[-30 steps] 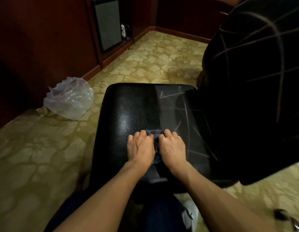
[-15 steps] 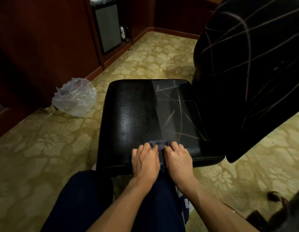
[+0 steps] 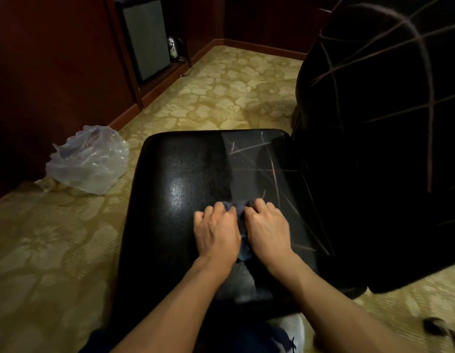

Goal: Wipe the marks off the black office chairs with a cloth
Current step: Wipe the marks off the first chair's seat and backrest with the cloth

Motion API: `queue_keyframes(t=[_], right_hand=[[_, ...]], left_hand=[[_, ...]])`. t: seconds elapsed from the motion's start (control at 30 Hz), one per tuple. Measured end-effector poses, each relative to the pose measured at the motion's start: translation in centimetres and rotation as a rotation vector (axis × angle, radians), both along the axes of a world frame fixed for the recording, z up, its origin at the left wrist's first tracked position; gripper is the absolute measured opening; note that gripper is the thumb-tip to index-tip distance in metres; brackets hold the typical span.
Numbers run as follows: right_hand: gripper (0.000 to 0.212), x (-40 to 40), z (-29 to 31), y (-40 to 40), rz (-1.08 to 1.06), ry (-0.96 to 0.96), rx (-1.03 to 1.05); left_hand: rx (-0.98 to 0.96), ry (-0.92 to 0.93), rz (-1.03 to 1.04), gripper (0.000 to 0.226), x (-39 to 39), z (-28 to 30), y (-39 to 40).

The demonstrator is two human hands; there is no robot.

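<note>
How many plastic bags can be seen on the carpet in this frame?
1. The clear plastic bag lies crumpled on the carpet left of the chair seat, near the dark wood wall. Others may be hidden behind the chair.

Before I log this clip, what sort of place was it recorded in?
Probably a hotel room or an office suite. The signs are the gold floral carpet, dark red wood panelling with a grey-fronted built-in cabinet, and a black office chair that both hands are wiping with a cloth.
</note>
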State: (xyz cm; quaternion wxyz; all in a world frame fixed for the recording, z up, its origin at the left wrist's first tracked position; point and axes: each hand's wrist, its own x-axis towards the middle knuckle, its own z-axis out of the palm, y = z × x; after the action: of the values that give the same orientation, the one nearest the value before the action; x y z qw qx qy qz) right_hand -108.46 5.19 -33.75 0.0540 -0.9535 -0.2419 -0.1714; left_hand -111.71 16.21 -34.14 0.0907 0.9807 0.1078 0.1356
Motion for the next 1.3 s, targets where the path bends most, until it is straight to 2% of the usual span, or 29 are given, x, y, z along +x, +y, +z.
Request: queue_keyframes(t=[0.1, 0.17, 0.27, 0.37, 0.47, 0.7, 1.0, 1.3], right_hand=[[0.01, 5.0, -0.1, 2.2, 0.023, -0.014, -0.002], [0.011, 8.5, -0.4, 3.8, 0.01, 0.008, -0.011], [0.021, 14.0, -0.8, 5.7, -0.026, 0.027, -0.028], [0.01, 18.8, -0.6, 7.5, -0.018, 0.04, -0.065], [0.023, 22.9, -0.7, 9.1, -0.01, 0.067, -0.04], [0.028, 29.6, -0.2, 9.2, -0.089, 0.097, -0.04], [0.028, 27.1, -0.1, 6.3, -0.17, 0.117, -0.034], [0.029, 17.8, 0.3, 2.6, -0.165, 0.189, -0.075]], left_hand=[[-0.018, 0.08, 0.028, 0.024, 4.8, 0.3, 1.8], [-0.021, 0.058, 0.037, 0.03, 8.4, 0.0, 3.2], [-0.027, 0.04, 0.073, 0.029, 13.8, -0.4, 5.0], [-0.015, 0.05, 0.107, 0.026, 18.9, -0.4, 6.8], [-0.014, 0.044, 0.108, 0.023, 23.2, -0.4, 8.1], [-0.111, 0.046, 0.081, 0.026, 29.7, 0.2, 8.1], [-0.077, 0.066, -0.013, 0.022, 28.0, 0.2, 5.7], [0.048, 0.14, -0.094, 0.028, 18.5, 0.2, 1.9]])
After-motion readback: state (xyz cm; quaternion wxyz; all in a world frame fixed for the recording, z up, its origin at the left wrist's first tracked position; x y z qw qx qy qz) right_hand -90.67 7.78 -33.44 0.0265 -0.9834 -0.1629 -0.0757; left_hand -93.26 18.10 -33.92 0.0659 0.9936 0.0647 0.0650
